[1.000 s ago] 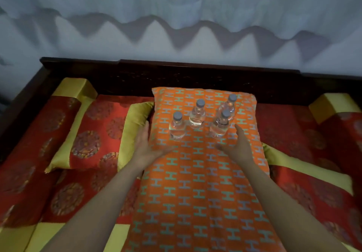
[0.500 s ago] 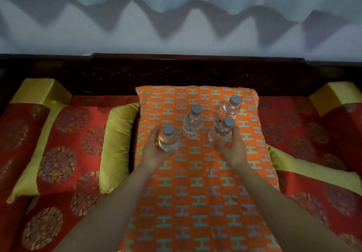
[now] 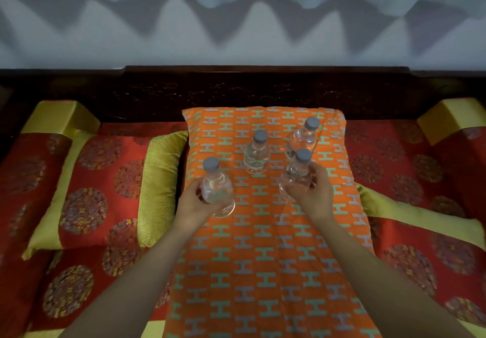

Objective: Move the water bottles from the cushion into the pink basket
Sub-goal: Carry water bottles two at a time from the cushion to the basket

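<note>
Several small clear water bottles with grey caps are on the orange cushion [image 3: 263, 253] patterned with teal and grey H shapes. My left hand [image 3: 196, 201] grips the front-left bottle [image 3: 217, 187], lifted a little off the fabric. My right hand [image 3: 314, 193] is wrapped around the front-right bottle [image 3: 298, 173]. Two more bottles stand upright behind: one in the middle [image 3: 256, 153] and one at the back right [image 3: 302, 137]. No pink basket is in view.
Red cushions with yellow bands [image 3: 86, 187] lie left and right [image 3: 420, 206] of the orange one. A dark wooden backrest [image 3: 263, 85] runs behind, and a pale curtained wall [image 3: 236, 22] rises above it.
Both hands reached forward from flat on the cushion and closed around the two front bottles. The left bottle has come toward me and risen slightly.
</note>
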A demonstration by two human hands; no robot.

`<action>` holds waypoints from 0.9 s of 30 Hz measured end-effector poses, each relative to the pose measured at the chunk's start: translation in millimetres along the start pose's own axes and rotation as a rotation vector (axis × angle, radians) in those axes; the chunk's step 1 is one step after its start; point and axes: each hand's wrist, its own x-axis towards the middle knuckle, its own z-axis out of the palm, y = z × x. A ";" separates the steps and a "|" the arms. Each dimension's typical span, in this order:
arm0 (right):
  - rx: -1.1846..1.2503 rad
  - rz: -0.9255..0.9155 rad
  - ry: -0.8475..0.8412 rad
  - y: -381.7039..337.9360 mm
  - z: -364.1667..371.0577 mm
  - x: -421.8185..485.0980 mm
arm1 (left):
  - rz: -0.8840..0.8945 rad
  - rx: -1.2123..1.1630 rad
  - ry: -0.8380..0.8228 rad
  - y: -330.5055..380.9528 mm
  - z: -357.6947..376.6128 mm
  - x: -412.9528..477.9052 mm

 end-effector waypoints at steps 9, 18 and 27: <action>0.041 -0.125 -0.035 -8.4 -54.7 -74.3 | 0.087 -0.125 0.089 29.4 -22.9 -97.3; 0.028 -0.179 -0.073 -42.6 -122.0 -157.2 | 0.206 -0.151 0.040 62.1 -31.0 -190.9; -0.019 -0.169 0.146 -49.5 -196.6 -256.3 | 0.241 -0.157 -0.019 59.1 -32.1 -265.1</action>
